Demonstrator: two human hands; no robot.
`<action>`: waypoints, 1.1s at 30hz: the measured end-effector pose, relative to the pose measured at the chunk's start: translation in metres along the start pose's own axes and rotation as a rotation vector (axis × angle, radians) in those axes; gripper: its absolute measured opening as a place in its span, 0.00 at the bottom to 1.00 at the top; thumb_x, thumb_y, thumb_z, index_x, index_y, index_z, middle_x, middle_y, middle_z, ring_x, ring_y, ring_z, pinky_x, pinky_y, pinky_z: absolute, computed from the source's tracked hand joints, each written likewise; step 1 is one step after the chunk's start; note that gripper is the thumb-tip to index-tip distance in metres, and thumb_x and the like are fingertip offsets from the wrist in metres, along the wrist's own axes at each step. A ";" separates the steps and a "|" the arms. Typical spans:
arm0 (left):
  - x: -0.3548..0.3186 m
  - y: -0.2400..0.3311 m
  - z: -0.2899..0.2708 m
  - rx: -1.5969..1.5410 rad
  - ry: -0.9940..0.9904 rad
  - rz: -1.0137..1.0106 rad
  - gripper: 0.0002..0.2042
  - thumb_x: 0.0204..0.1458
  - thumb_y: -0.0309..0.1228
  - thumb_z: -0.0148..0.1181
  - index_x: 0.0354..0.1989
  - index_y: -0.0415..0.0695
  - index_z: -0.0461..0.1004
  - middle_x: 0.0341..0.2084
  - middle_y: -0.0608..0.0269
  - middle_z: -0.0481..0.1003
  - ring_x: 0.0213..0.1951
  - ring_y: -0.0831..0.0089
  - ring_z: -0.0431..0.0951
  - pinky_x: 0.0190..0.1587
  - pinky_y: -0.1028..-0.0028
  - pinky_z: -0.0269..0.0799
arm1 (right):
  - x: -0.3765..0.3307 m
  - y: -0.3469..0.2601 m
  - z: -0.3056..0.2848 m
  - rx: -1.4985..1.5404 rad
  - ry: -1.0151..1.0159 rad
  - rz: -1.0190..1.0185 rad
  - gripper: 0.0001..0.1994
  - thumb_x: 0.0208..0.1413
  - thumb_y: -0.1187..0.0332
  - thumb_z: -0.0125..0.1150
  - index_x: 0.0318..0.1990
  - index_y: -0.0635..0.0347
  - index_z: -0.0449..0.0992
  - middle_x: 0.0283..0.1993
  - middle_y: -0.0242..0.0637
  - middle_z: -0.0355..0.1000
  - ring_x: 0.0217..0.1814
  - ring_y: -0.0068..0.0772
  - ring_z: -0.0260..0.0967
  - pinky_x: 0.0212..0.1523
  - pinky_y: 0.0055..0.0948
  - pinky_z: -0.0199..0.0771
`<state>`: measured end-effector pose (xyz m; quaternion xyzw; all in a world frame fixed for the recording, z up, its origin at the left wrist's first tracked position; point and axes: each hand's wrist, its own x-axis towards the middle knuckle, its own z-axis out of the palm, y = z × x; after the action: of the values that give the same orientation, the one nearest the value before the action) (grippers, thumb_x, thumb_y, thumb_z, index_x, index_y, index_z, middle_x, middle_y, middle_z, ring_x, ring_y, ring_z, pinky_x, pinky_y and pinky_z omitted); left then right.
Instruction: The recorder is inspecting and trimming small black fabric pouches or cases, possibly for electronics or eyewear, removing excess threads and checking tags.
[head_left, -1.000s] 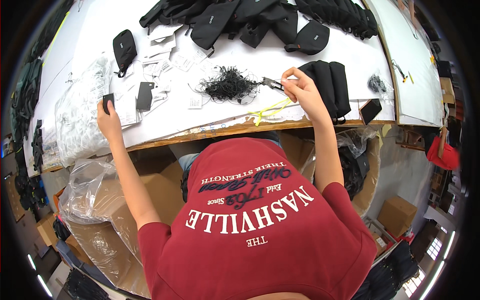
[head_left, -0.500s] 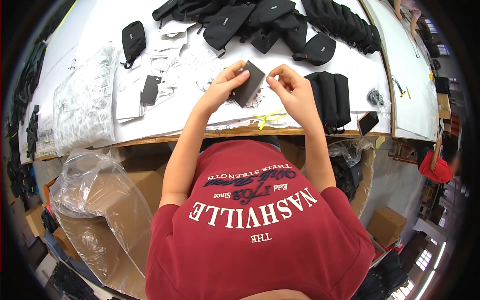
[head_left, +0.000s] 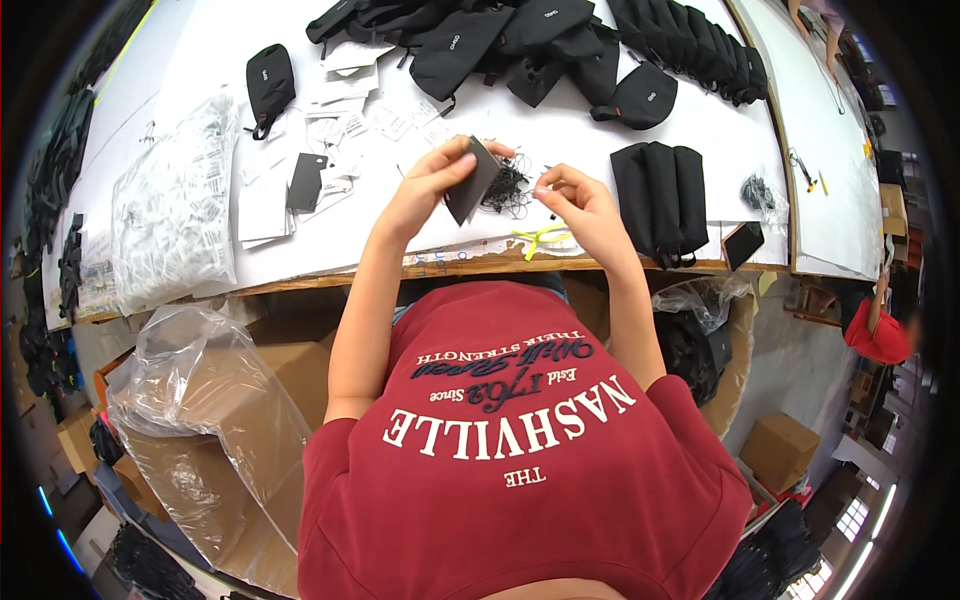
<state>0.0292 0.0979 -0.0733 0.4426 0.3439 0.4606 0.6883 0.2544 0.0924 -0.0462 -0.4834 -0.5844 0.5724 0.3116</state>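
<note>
The left hand (head_left: 425, 190) is raised just above the white bench (head_left: 600, 215) with its fingers (head_left: 455, 165) pinched on a small black card (head_left: 470, 180), thumb on one face and the other digits behind, which leaves the card's upper end free toward the other hand. The card is held clear of the bench surface, near the front edge, directly ahead of the person's chest. It is tilted: its long axis runs diagonally, upper end pointing up and to the right, lower end down and to the left. The right hand (head_left: 585, 205) is just beside it, fingertips closed together as if nipping something fine; what it holds is too small to make out, possibly one thin black string. Between the hands and slightly beyond lies a loose tangle of black strings (head_left: 505, 188), within short reach, apparently the supply drawn from. A yellow-green clip-like item (head_left: 540, 238) lies on the bench below the right hand. Further right stands a row of black pouches (head_left: 660, 195); white paper tags (head_left: 345, 110) and another black card (head_left: 305, 182) lie to the left.
</note>
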 end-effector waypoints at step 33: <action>-0.053 0.036 0.020 0.194 -0.017 -0.081 0.08 0.59 0.33 0.53 0.38 0.41 0.68 0.29 0.71 0.67 0.32 0.85 0.65 0.35 0.84 0.61 | 0.006 -0.004 0.049 0.516 -0.398 0.080 0.11 0.60 0.70 0.52 0.49 0.59 0.67 0.34 0.28 0.69 0.28 0.14 0.62 0.29 0.18 0.64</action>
<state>0.0166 0.0487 -0.0286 0.4968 0.3986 0.3931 0.6631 0.2071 0.0806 -0.0511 -0.2896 -0.4500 0.7967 0.2809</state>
